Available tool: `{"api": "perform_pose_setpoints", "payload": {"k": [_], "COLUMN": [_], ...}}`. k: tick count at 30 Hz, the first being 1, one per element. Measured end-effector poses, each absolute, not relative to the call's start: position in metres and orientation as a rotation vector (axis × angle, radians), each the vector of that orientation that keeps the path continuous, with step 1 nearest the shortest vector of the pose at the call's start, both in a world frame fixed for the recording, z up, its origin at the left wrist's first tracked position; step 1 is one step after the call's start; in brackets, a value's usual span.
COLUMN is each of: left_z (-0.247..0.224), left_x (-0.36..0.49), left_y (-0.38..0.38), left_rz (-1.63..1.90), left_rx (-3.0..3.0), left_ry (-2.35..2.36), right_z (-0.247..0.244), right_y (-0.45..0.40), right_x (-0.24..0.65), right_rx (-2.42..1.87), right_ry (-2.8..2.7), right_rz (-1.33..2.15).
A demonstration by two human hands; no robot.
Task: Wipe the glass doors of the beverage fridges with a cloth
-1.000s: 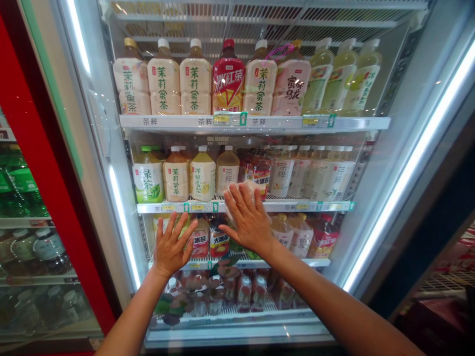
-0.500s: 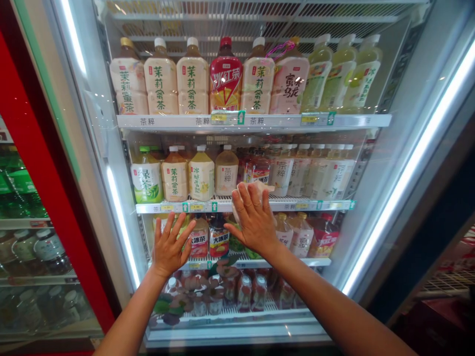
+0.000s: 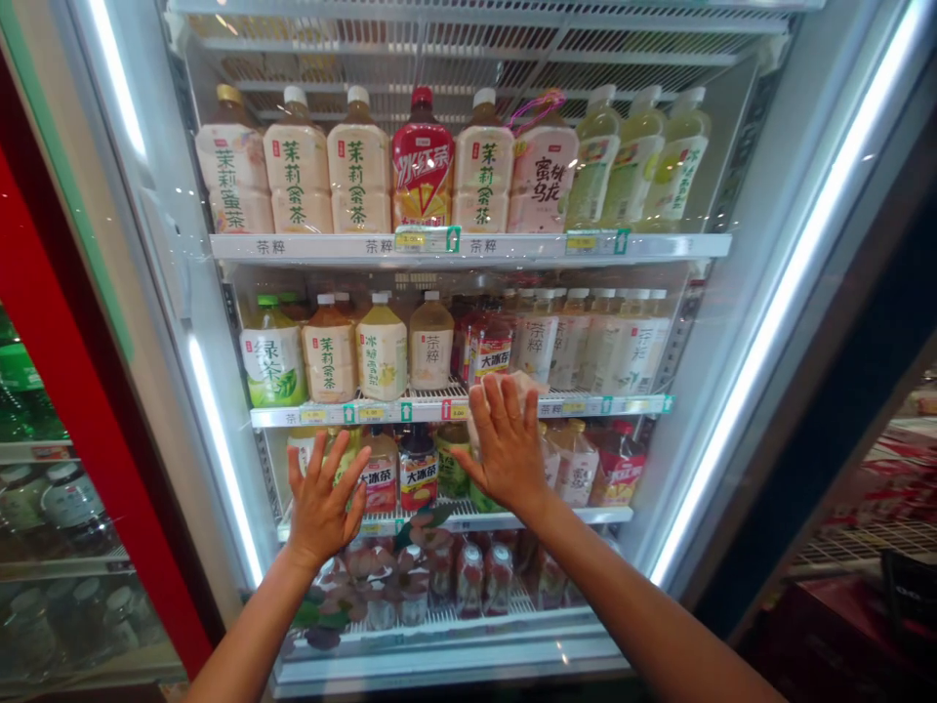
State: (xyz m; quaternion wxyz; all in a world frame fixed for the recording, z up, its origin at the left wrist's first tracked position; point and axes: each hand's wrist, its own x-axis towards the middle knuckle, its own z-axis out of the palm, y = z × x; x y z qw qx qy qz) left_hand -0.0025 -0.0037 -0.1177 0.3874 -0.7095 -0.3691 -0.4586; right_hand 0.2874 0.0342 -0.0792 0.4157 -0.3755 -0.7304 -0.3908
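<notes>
A glass door, with faint reflections on it, covers a lit drinks cooler. Flat against the glass, fingers spread, my left hand (image 3: 326,503) is over the third shelf's left end and holds nothing. Right of centre, my right hand (image 3: 509,449) presses a pale crumpled cloth (image 3: 528,384) to the glass; the cloth shows above and beside its fingers, and the palm hides the rest. Behind my right fingertips runs the white edge of the second shelf (image 3: 395,412). A red-labelled tea bottle (image 3: 490,350) stands just above them.
Several large bottles line the top shelf (image 3: 468,250). Small bottles (image 3: 469,576) stand at the bottom, partly behind a reflection of leaves. A red-framed cooler (image 3: 69,420) adjoins on the left. Bright light strips (image 3: 224,459) run up both sides. Wire shelving (image 3: 860,542) is at the far right.
The view has shifted, so the cooler appears further left. My right hand and the cloth have slid right across the glass relative to the bottles. My left hand stays spread near the same bottles.
</notes>
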Motion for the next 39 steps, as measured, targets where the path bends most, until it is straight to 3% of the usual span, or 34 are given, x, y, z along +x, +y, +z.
{"api": "perform_pose_setpoints", "payload": {"k": [6, 11, 13, 20, 28, 30, 35, 37, 39], "left_z": [-0.118, -0.095, -0.090, -0.094, -0.096, -0.096, -0.096, -0.096, -0.096], "left_x": [0.043, 0.078, 0.087, 0.095, 0.096, 0.097, 0.097, 0.097, 0.096], "left_y": [-0.010, -0.003, 0.001, 0.013, 0.017, 0.016, 0.015, 0.015, 0.015], "left_rz": [-1.104, -1.107, -1.105, -1.083, -1.078, -1.077, -1.082, -1.082, -1.078], "left_rx": [-1.927, -1.933, -1.933, -1.875, -1.838, -1.842, -1.850, -1.851, -1.849], "left_ry": [-0.849, -0.822, -0.835, -0.834, -0.842, -0.845, -0.848, -0.845, -0.844], "right_z": [-0.138, -0.069, -0.063, -0.170, -0.047, -0.066, -0.169, -0.166, -0.129], "right_y": [0.022, 0.040, 0.041, 0.020, 0.043, 0.039, 0.019, 0.020, 0.026], "right_x": [0.298, 0.330, 0.337, 0.329, 0.334, 0.328, 0.310, 0.309, 0.313], "right_rx": [-0.758, -0.974, -1.014, -0.946, -1.090, -1.097, -0.990, -0.978, -1.020], "right_ry": [-2.064, -1.784, -1.724, -1.903, -1.660, -1.673, -1.818, -1.833, -1.793], "right_rz": [-1.065, -0.936, -0.900, -0.984, -0.902, -0.885, -0.904, -0.908, -0.884]}}
